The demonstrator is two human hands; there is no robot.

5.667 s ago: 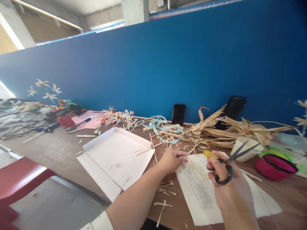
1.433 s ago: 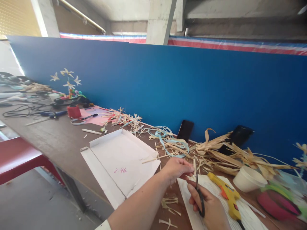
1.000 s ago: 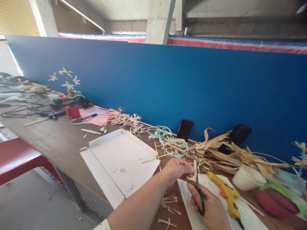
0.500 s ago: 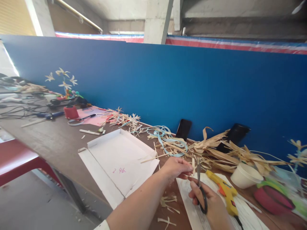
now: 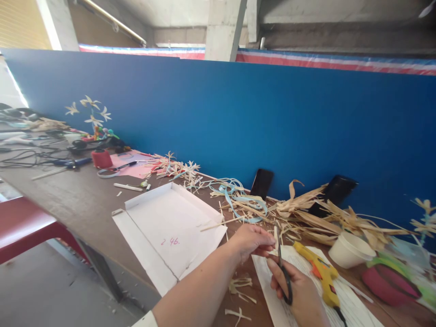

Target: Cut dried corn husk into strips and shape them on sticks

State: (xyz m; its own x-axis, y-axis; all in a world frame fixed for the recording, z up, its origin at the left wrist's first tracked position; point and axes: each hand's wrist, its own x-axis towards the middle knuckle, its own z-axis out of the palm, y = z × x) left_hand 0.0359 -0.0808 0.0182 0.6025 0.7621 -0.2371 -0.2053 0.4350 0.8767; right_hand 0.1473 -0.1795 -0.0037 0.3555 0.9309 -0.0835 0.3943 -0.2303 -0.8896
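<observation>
My left hand [image 5: 255,243] pinches a small pale strip of dried husk [image 5: 275,234], which sticks up past the fingertips. Close beside it, my right hand [image 5: 296,286] has its fingers in the loops of a pair of black-handled scissors [image 5: 287,281]. The scissor blades point up and away, right by the strip; I cannot tell whether they touch it. Beneath the right hand lies a printed sheet of paper [image 5: 264,277]. Cut husk scraps [image 5: 241,287] are scattered on the brown table below my left wrist.
A yellow glue gun [image 5: 320,272] rests on the paper, right of the scissors. Beyond are a white cup [image 5: 350,250], dried husks [image 5: 344,215] and a phone [image 5: 261,183] leaning on the blue partition [image 5: 218,113]. An open white box lid [image 5: 184,222] lies to the left.
The scissor blades have drawn closer together and nearer the husk strip. My left hand keeps its pinch in nearly the same place, and the view has shifted very slightly.
</observation>
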